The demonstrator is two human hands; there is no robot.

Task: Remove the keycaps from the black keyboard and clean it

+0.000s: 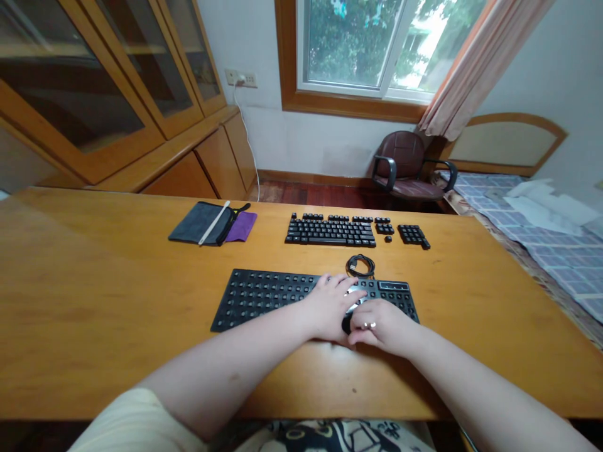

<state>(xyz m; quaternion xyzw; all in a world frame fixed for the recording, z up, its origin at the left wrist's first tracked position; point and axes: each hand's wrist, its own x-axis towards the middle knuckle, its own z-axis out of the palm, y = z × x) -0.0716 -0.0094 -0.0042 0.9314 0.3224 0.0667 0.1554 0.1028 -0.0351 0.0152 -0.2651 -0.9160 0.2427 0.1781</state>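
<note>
A black keyboard base (pixel 268 295) with its keycaps off lies on the desk in front of me. My left hand (pixel 330 304) rests on its right half, fingers spread and stretched out. Close beside it, my right hand (pixel 381 323) is curled, with a ring on one finger. Its fingers are closed round a small black and whitish thing (pixel 347 322), mostly hidden between the hands, whose kind I cannot make out. Behind the base, the loose black keycaps (pixel 330 232) are laid out in keyboard order, with a number-pad block (pixel 412 235) at their right.
A coiled black USB cable (pixel 360 265) lies just behind the keyboard base. To the left are a grey pouch (pixel 195 223), a thin pale stick (pixel 214 223) across it and a purple cloth (pixel 242 226). Beyond the wooden desk (pixel 117 282) stands an office chair (pixel 405 163).
</note>
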